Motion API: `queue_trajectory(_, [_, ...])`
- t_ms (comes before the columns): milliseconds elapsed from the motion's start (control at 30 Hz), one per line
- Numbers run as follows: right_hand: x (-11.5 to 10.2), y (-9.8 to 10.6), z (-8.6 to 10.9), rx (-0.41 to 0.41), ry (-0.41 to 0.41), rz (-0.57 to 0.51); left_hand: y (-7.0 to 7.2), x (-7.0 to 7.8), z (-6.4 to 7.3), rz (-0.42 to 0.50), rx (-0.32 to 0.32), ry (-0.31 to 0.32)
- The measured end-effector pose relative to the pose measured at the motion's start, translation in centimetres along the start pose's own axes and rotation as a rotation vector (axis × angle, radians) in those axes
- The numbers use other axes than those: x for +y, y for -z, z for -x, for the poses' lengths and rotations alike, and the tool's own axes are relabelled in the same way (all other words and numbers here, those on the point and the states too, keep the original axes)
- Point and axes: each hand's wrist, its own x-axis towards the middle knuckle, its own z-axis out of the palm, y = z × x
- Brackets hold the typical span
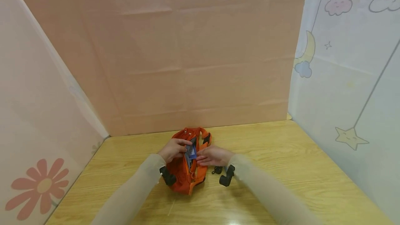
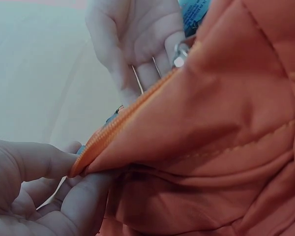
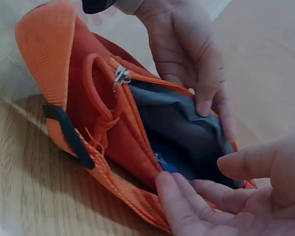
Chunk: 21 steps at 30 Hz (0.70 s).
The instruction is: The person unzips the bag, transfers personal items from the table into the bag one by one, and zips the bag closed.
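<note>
An orange waist bag (image 1: pixel 179 180) lies on the table with its zipped pocket gaping, grey lining (image 3: pixel 177 115) showing. My left hand (image 1: pixel 174 149) pinches the pocket's edge by the zipper teeth (image 2: pixel 105 137), thumb on one side and fingers on the other. Inside the opening is a blue packet (image 1: pixel 192 152) with white print, mostly hidden in the right wrist view. My right hand (image 1: pixel 215 155) is at the opposite edge, its fingertips touching the rim beside the packet and its thumb held apart. A metal zipper pull (image 3: pixel 122 74) sits at one end of the opening.
A small black object (image 1: pixel 217 170) lies on the wooden table (image 1: pixel 262 148) under my right wrist. The bag's orange strap (image 3: pixel 44 54) with a black buckle (image 3: pixel 71 137) loops beside it. An orange-brown sheet (image 1: pixel 187 61) stands behind, with patterned panels (image 1: pixel 343 89) at the sides.
</note>
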Motion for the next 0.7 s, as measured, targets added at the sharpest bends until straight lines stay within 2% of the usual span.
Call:
queue_trajectory(200, [-0.03,-0.53,-0.29,0.032,-0.013,-0.004,0.00,0.00,-0.11,0.010,0.004,-0.001])
queue_trajectory(467, [0.07,-0.47,-0.24,0.043,-0.013,0.007,0.16,0.07,-0.19,0.007,-0.029,-0.003])
queue_trajectory(700, [0.02,-0.52,-0.48,0.048,-0.026,-0.007,-0.03,-0.02,-0.16,0.018,-0.021,0.002])
